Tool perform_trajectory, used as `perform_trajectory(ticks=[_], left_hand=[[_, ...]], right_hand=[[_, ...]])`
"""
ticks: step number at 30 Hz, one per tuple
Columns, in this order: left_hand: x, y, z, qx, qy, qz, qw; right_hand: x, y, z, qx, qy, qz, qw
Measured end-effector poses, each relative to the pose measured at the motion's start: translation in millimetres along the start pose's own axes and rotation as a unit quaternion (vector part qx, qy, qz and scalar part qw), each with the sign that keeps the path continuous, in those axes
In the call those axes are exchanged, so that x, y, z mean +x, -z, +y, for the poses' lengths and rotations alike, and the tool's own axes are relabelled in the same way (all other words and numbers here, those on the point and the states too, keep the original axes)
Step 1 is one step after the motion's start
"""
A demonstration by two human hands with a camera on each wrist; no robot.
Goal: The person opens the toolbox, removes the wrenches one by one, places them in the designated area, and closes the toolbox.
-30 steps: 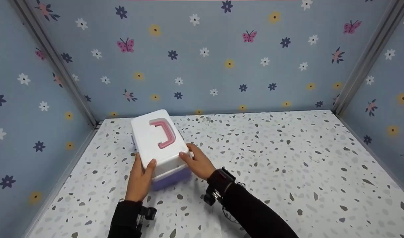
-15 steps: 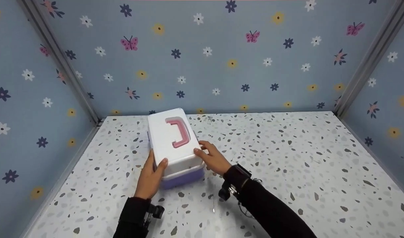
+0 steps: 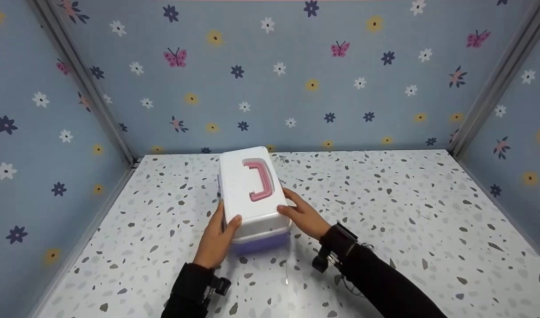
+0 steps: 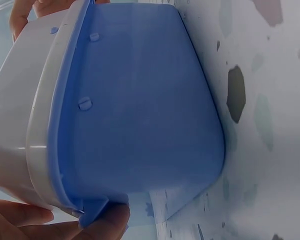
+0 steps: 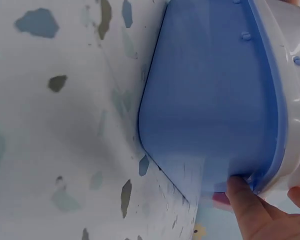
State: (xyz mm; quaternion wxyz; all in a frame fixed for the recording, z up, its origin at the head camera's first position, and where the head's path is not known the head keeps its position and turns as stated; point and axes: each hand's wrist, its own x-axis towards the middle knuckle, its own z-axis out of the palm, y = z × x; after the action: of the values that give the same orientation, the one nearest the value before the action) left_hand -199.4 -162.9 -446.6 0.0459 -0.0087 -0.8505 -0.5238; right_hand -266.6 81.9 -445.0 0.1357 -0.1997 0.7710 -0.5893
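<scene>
A storage box point(image 3: 247, 194) with a white lid, a pink carry handle point(image 3: 264, 183) folded into its top and a purple base point(image 3: 263, 244) stands on the table, slightly turned. In the wrist views the base looks blue and its bottom edge meets the tabletop. My left hand point(image 3: 217, 238) grips the near left corner, thumb on the lid and fingers along the side at the rim. At the near right corner my right hand point(image 3: 306, 217) holds it likewise, fingers point(image 5: 250, 207) hooked under the rim. Something small and pink point(image 5: 221, 200) shows beside those fingers.
The white speckled table point(image 3: 384, 229) reaches to a blue flowered back wall point(image 3: 296, 97). Side panels point(image 3: 27, 168) with grey metal corner posts point(image 3: 88, 92) bound it left and right. A thin cable point(image 3: 353, 287) hangs below the right wrist camera.
Both hands have shifted the box to the right across the table, keeping their hold at its near corners. It has turned a little, and its lid stays on.
</scene>
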Motion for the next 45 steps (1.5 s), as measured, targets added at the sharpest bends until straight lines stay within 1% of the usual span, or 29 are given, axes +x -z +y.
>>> perform_trajectory(ticks=[5,11,16,18,21,26,35,41,43,45], left_hand=[[-1.3,-8.6,3.5,-0.002,-0.016,-0.012,0.9998],[-4.2,-17.2,8.4,-0.006,-0.018,-0.033,0.9993],[-6.1,-22.6,12.8,0.002,-0.015,-0.05,0.9986],[-6.4,-25.4,14.1,0.004,-0.019,-0.056,0.9982],[-7.5,-29.9,16.2,0.006,-0.032,-0.067,0.9973],[-10.7,-37.0,18.7,0.013,-0.053,-0.082,0.9951],[-16.2,-45.1,25.2,0.008,-0.069,-0.126,0.9896],[-19.7,-47.4,27.8,-0.007,-0.084,-0.15,0.9851],[-20.9,-48.8,28.2,-0.007,-0.085,-0.153,0.9845],[-21.7,-50.1,28.4,-0.004,-0.089,-0.153,0.9843]], right_hand=[[-14,6.4,2,-0.003,-0.008,0.012,1.0],[-34,12.0,4,-0.024,-0.026,0.033,0.999],[-52,15.5,6,-0.056,-0.01,0.059,0.997],[-59,16.9,6,-0.068,-0.002,0.069,0.995],[-70,19.0,6,-0.077,-0.003,0.081,0.994],[-85,21.3,7,-0.068,0.006,0.092,0.993],[-110,25.3,6,-0.066,0.008,0.113,0.991],[-124,26.8,4,-0.06,-0.015,0.123,0.991],[-127,27.3,3,-0.055,-0.022,0.126,0.99],[-129,28.3,3,-0.057,-0.018,0.124,0.99]])
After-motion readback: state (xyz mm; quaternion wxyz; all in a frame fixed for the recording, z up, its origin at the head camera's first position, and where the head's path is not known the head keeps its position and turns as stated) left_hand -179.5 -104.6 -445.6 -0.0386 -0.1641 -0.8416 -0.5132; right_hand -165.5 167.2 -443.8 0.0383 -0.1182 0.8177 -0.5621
